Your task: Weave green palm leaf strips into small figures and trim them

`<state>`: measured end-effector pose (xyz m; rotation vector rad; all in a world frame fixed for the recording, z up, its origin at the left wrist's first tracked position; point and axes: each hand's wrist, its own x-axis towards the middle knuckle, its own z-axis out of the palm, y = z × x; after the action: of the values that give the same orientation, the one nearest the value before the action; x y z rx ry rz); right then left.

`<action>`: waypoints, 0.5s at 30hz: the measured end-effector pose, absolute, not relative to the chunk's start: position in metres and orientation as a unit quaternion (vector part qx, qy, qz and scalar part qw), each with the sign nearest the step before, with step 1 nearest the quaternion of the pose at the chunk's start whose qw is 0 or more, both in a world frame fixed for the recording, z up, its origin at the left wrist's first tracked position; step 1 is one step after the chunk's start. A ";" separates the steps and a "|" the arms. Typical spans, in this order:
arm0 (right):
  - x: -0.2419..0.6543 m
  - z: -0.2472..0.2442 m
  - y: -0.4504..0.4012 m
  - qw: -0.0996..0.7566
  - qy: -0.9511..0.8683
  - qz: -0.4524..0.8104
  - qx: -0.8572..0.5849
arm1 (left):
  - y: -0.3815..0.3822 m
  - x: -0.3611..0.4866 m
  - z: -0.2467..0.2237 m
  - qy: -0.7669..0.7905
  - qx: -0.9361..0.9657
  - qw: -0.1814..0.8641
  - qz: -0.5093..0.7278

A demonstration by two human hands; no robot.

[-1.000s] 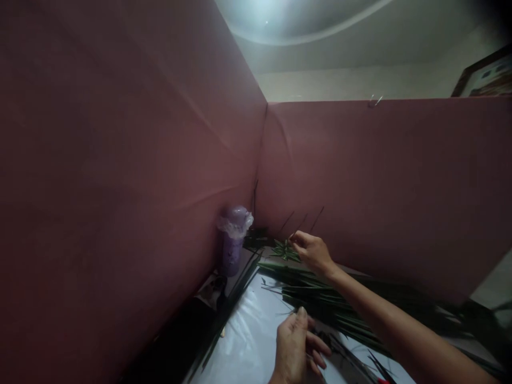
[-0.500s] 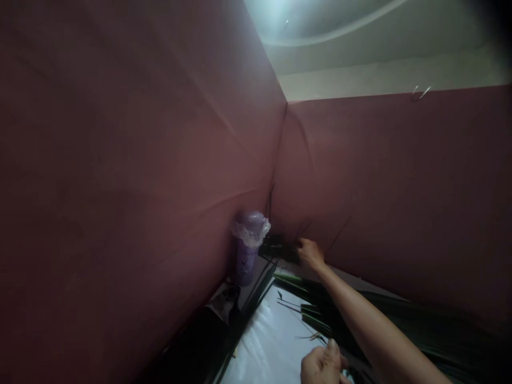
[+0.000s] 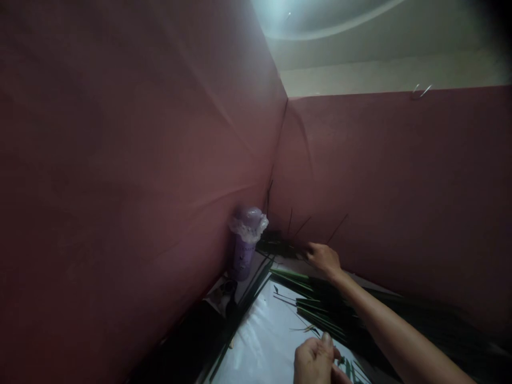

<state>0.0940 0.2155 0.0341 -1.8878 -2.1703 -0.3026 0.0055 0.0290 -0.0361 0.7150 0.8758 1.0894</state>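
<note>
Low in the view, my left hand is closed, thumb pressed on top of the curled fingers. Small green leaf pieces show just beyond its fingertips, but what it grips is not clear. My right hand reaches out to the back wall, its fingers bent down at a dark heap of leaf pieces. Those fingertips are dim, so whether they hold anything is hidden. Long green leaf strips lie beneath my right forearm. Thin stems rest on the white sheet.
A purple bottle with clear plastic around its top stands in the corner by the left pink wall. Another pink wall closes the back, a metal hook on its upper edge. A long leaf strip runs along the sheet's left side.
My right hand has shifted slightly right and down along the back wall. My left hand has moved a little left and up, still closed.
</note>
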 end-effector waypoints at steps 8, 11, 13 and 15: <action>0.142 0.048 0.099 0.164 -0.739 -0.138 -0.639 | 0.023 -0.001 -0.027 0.388 0.333 0.724 0.463; 0.153 0.032 0.035 0.210 -0.761 -0.113 -0.603 | 0.021 -0.004 -0.025 0.376 0.337 0.719 0.478; 0.154 0.018 -0.005 0.231 -0.790 -0.097 -0.560 | 0.020 -0.005 -0.024 0.371 0.338 0.707 0.498; 0.150 0.001 -0.036 0.264 -0.812 -0.115 -0.508 | 0.020 -0.007 -0.025 0.367 0.346 0.696 0.511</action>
<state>0.1500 -0.0355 0.0013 -1.3722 -2.1955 -0.3104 -0.0067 0.0198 -0.0246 0.7729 0.8185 1.1409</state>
